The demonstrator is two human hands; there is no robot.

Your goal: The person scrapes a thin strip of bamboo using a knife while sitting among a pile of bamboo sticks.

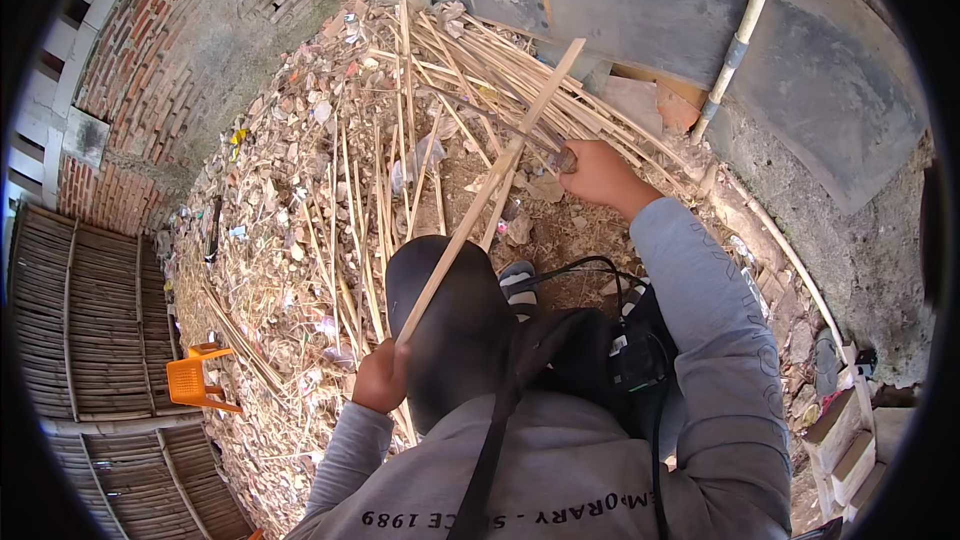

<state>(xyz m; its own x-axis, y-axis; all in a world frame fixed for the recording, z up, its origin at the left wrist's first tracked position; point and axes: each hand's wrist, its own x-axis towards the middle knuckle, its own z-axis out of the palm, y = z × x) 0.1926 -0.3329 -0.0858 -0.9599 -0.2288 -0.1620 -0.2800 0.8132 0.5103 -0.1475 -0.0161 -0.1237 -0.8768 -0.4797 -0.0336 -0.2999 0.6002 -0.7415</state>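
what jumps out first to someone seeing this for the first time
A long bamboo strip runs slantwise up the middle, its lower end gripped in the left hand, while the right hand presses a dark-handled tool against it higher up. Behind lies a big pile of thin bamboo slats on rubble-strewn ground. A small orange plastic chair stands out at far left.

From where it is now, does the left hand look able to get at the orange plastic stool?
Probably not: the left hand is shut on the bamboo strip close to the body, and the orange plastic stool stands well off to the left.
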